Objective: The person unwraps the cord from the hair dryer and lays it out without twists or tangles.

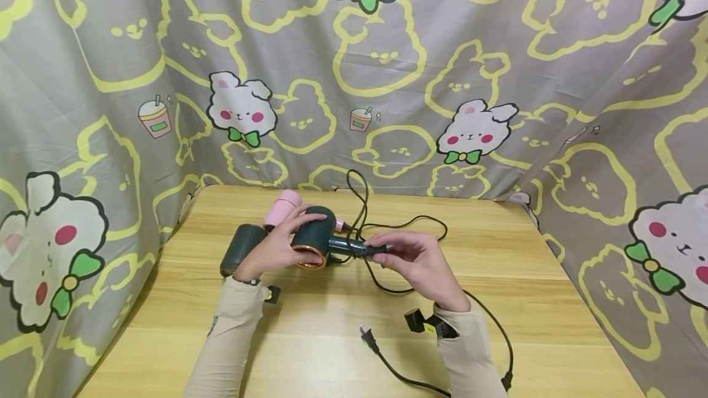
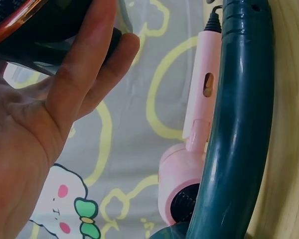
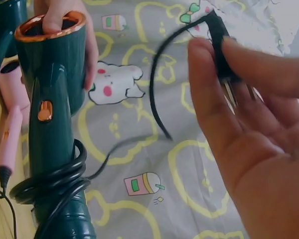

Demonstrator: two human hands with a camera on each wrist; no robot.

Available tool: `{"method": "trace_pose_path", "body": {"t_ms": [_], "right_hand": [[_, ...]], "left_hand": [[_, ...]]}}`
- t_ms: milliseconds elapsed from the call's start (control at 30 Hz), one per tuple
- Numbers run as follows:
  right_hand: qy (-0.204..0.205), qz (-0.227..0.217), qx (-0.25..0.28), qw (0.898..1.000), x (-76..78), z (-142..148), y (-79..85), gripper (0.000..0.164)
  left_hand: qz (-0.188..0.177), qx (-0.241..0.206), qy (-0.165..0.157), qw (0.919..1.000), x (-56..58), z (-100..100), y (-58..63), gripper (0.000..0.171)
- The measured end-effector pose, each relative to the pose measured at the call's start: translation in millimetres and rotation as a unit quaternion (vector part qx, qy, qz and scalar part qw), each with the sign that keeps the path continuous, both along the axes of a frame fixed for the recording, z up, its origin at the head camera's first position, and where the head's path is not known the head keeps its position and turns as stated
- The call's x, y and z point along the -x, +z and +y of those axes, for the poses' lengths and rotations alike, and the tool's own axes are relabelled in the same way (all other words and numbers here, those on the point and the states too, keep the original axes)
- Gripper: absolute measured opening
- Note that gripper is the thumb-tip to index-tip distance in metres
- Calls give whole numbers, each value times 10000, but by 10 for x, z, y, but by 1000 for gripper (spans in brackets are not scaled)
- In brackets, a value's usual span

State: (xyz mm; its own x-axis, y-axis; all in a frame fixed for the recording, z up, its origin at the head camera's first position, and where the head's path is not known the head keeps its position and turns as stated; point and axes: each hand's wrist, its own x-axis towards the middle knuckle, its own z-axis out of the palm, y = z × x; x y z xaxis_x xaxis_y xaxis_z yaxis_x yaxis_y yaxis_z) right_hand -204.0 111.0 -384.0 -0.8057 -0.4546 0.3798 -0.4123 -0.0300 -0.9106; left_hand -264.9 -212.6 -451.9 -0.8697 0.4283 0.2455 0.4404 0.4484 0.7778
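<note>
My left hand (image 1: 276,249) grips the barrel of a dark green hair dryer (image 1: 314,229) with a copper-coloured rim. The thumb reaches in at the rim. Black cord (image 3: 50,186) is coiled around this dryer's handle. Between thumb and fingers, my right hand (image 1: 420,266) pinches a black plug (image 3: 220,47), its metal prongs pointing toward the palm. In the head view that plug is partly hidden by the fingers. A second dark green hair dryer (image 1: 242,247) lies left of the left hand. Behind them rests a pink hair dryer (image 1: 284,206), partly covered.
Loose black cords (image 1: 431,218) loop across the back and right of the wooden table (image 1: 310,336). Another plug (image 1: 367,336) lies near the front, its cord running right beneath the right forearm. A patterned curtain (image 1: 310,48) surrounds the table's back and sides.
</note>
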Motion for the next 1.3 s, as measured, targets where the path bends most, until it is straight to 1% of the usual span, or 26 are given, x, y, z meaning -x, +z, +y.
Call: {"method": "trace_pose_path", "body": {"t_ms": [67,167,233,333,400,500,600,700,833,967,1067,1200,1300], "right_hand": [[192,-61,-172,9996,-18,13,13,18],[389,-248,-463,9979,-32,53,29,16],[572,-329,-638,9958,-31,86,32,16],[944,-359,-842,9913,-16,128,21,16],[1151,-354,-1010,9876,0,149,11,15],[1319,-431,-1344,9812,35,175,-11,13],[1348,-675,-1728,9734,79,205,-50,13],[1365,-852,-2188,9624,130,227,-109,12],[1375,-934,-2649,9498,197,234,-195,10],[1297,-867,-2910,9439,256,244,-269,11],[1137,-838,-3119,9396,294,264,-310,13],[780,-924,-3347,9345,341,304,-350,13],[474,-968,-3396,9344,371,336,-368,12]], "left_hand": [[11,-21,73,10000,-9,-21,12,82],[-21,-183,172,9997,-12,-71,25,82],[54,-289,216,9993,-2,-117,30,83],[241,-423,262,9985,17,-186,44,82],[289,-456,326,9980,21,-230,59,81],[254,-510,491,9972,17,-284,71,81],[209,-568,604,9963,4,-326,82,83],[129,-683,582,9959,-14,-355,100,83],[79,-691,570,9959,-21,-374,119,79],[74,-659,599,9960,-23,-381,127,77],[62,-688,605,9958,-29,-383,132,77],[64,-705,596,9957,-44,-389,142,77],[56,-681,641,9956,-60,-395,153,78]]}}
